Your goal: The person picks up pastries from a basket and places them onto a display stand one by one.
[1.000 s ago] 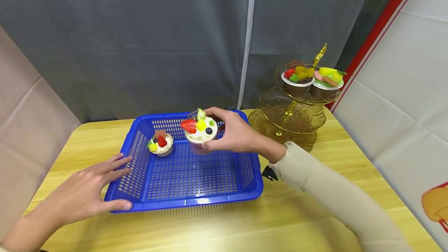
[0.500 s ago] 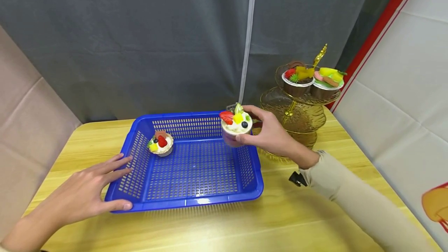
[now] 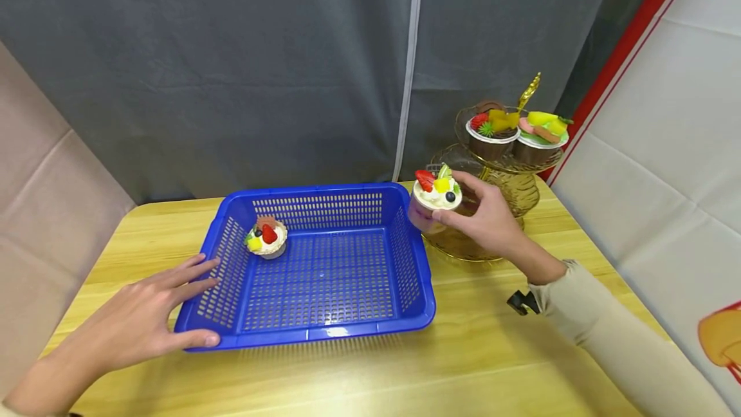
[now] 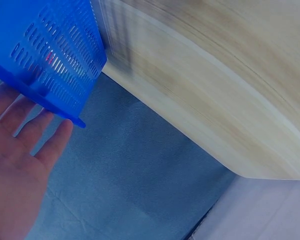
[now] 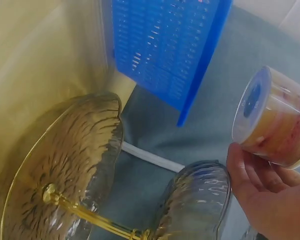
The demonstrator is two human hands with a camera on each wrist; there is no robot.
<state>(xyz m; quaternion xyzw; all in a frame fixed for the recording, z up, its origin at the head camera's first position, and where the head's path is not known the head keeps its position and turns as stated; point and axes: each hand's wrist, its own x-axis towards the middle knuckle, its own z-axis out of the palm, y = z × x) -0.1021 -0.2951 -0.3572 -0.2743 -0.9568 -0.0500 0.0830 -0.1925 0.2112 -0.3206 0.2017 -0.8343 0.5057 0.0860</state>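
No words, numbers or brands can be read. On the white upright panel edged in red [image 3: 654, 82], an orange figure outlined in red [image 3: 720, 338] is cut off by the picture's edge. On the base of the clear plastic dessert cup with layered filling [image 5: 280, 122], a round bluish patch [image 5: 251, 101] is too blurred to tell if it is a label

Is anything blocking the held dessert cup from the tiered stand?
Nothing visible is: the right hand grips the dessert cup, no object shows between it and the tiered stand, and the blue basket lies mostly left.
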